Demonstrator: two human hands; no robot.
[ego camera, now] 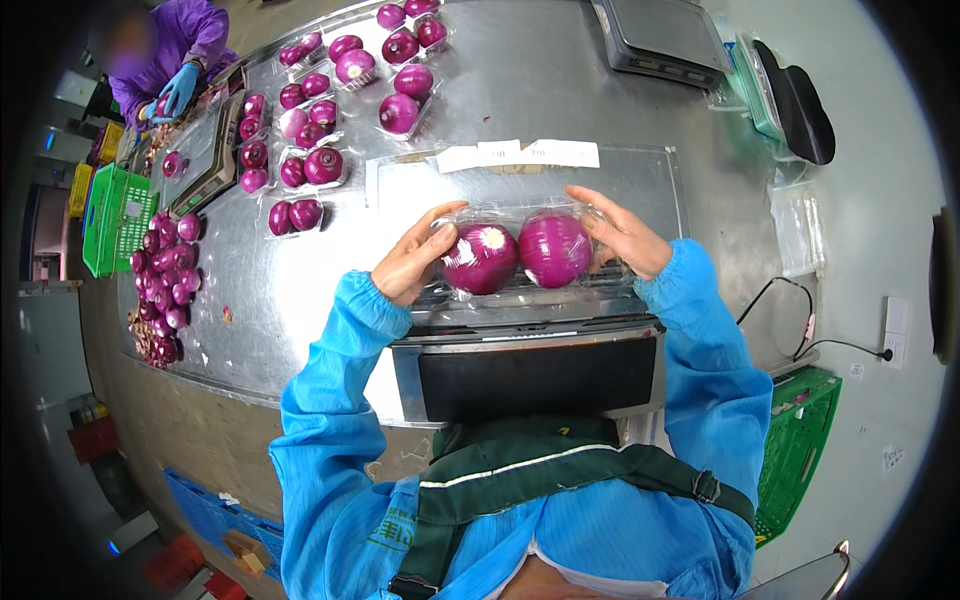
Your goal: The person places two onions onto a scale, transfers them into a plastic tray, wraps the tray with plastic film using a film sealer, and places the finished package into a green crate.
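Note:
Between my two hands is a clear plastic tray (517, 289) holding two large red onions, with film stretched over it. The left onion (480, 264) shows its pale root end; the right onion (556, 251) lies on its side. My left hand (416, 255) grips the tray's left end, thumb on top. At the other end, my right hand (624, 234) holds the film-covered edge, its lower fingers partly hidden. Beneath the tray is a film-wrapping machine (536, 379) with a metal top and a dark front panel. White paper labels (517, 154) lie along its far edge.
Several trays of onions (322, 165) stand to the left, beside a loose onion pile (166, 281). A person in purple with blue gloves (178, 91) handles an onion near a weighing scale (202, 161). Another scale (664, 37) sits far right. A black cable (780, 281) runs to the wall.

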